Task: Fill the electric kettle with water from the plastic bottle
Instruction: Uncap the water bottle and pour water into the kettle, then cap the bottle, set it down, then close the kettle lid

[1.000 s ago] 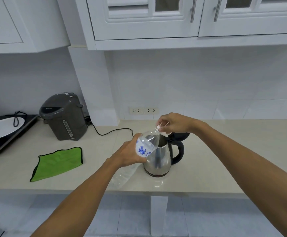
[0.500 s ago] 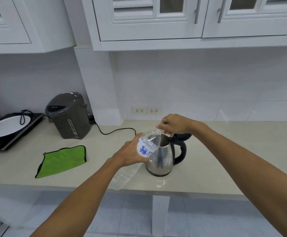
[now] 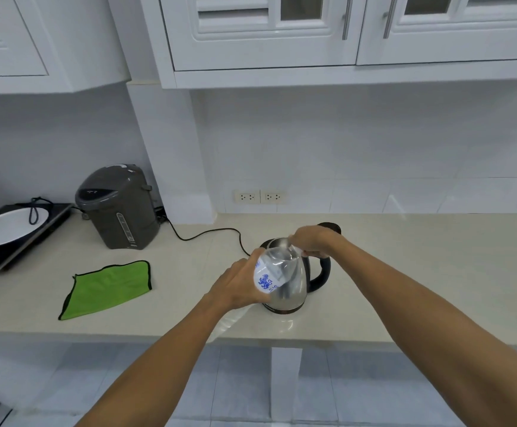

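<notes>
A steel electric kettle (image 3: pixel 297 288) with a black handle stands on the beige counter (image 3: pixel 405 272), its lid open. A clear plastic bottle (image 3: pixel 271 272) with a blue logo is tilted over the kettle, neck toward the kettle mouth. My left hand (image 3: pixel 235 285) grips the bottle's body from the left. My right hand (image 3: pixel 312 240) is closed on the bottle's neck or cap, just above the kettle opening. The cap itself is hidden by my fingers.
A grey hot-water dispenser (image 3: pixel 118 204) stands at the back left, its black cord (image 3: pixel 207 234) running toward the kettle. A green cloth (image 3: pixel 109 288) lies left of the kettle. A black cooker with a white plate (image 3: pixel 4 229) sits at the far left. Wall sockets (image 3: pixel 260 197) are behind.
The view has shifted slightly. Both hands stay on the bottle over the kettle; the right hand has stayed at the neck with little visible change.
</notes>
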`<state>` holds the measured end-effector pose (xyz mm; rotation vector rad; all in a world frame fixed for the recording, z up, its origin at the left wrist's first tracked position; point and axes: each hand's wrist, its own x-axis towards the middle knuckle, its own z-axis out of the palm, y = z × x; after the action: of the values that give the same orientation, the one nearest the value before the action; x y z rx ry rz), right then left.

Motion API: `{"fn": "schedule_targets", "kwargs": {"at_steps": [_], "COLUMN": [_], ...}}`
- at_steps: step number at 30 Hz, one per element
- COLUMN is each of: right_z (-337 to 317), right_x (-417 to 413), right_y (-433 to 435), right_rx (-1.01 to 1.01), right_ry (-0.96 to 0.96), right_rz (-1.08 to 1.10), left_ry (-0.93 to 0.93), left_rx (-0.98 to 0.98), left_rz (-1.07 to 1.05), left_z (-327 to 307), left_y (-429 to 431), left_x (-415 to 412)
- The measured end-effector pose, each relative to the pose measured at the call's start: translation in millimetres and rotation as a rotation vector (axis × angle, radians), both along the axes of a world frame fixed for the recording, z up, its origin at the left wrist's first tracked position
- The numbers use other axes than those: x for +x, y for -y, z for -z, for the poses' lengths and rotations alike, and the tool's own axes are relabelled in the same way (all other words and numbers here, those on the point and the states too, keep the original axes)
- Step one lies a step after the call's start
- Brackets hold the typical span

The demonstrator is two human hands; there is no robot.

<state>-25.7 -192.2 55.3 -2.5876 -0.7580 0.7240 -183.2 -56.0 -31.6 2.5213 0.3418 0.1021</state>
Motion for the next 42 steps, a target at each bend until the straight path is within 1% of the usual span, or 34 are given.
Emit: {"fn": "schedule_targets", "kwargs": {"at_steps": [1, 2, 4, 6, 8, 9, 11, 13, 16, 18, 20, 23, 29, 31, 35, 38, 42], "right_z": [2.0, 4.1, 7.1, 7.6, 5.2, 2.9, -3.5, -9.7, -10.3, -5.4, -2.9, -5.4, -4.1, -1.1, 12.2, 20.8, 28.4], "right_x": [-1.2, -1.8, -2.9, -4.2, -5.2, -6.0, -8.0, -6.9, -2.8, 1.7, 8.6, 20.4, 46.7, 56.5, 86.8, 117.1, 165.7], "right_y": [3.2, 6.8, 12.9, 16.5, 19.9, 22.7, 33.4, 52.0, 84.1, 105.2, 128.4, 163.6, 224.5, 240.9, 265.9, 279.8, 289.3], "right_rx": [-0.006, -0.015, -0.035, -0.027, -0.006, 0.023, 0.114, 0.164, 0.155, 0.178, 0.254, 0.318, 0.403, 0.434, 0.500, 0.554, 0.549], "right_ry": [-0.081, -0.122, -0.129, -0.092, -0.027, -0.024, -0.109, -0.179, -0.185, -0.195, -0.211, -0.154, 0.126, 0.189, 0.237, 0.231, 0.242], "right_rz": [0.021, 0.039, 0.043, 0.070, 0.069, 0.067, 0.082, 0.013, -0.061, -0.047, -0.007, 0.067, 0.166, 0.204, 0.274, 0.322, 0.274], "left_ry": [-0.004, -0.008, -0.009, 0.010, 0.051, 0.079, 0.143, 0.199, 0.229, 0.230, 0.238, 0.255, 0.256, 0.249, 0.237, 0.236, 0.217], "left_rx": [0.043, 0.077, 0.118, 0.094, 0.003, -0.054, -0.165, -0.270, -0.419, -0.483, -0.529, -0.562, -0.611, -0.614, -0.617, -0.620, -0.619], "left_rz": [-0.001, -0.004, -0.018, -0.044, -0.061, -0.063, -0.068, -0.072, -0.064, -0.039, -0.012, 0.022, 0.065, 0.067, 0.055, 0.020, -0.039], "left_z": [3.4, 5.9, 11.4, 15.4, 19.4, 21.8, 28.1, 34.3, 44.1, 49.9, 50.6, 45.2, 32.8, 31.6, 29.7, 33.5, 41.4], "left_y": [3.0, 6.4, 12.4, 17.8, 24.4, 29.1, 41.6, 57.7, 86.9, 108.7, 131.3, 163.2, 215.3, 229.6, 257.3, 274.8, 290.8], "left_x": [-1.1, -2.3, -3.3, -3.2, -1.7, -1.3, -1.1, 0.2, 10.3, 22.9, 37.9, 62.9, 123.7, 144.4, 188.0, 223.3, 273.0]}}
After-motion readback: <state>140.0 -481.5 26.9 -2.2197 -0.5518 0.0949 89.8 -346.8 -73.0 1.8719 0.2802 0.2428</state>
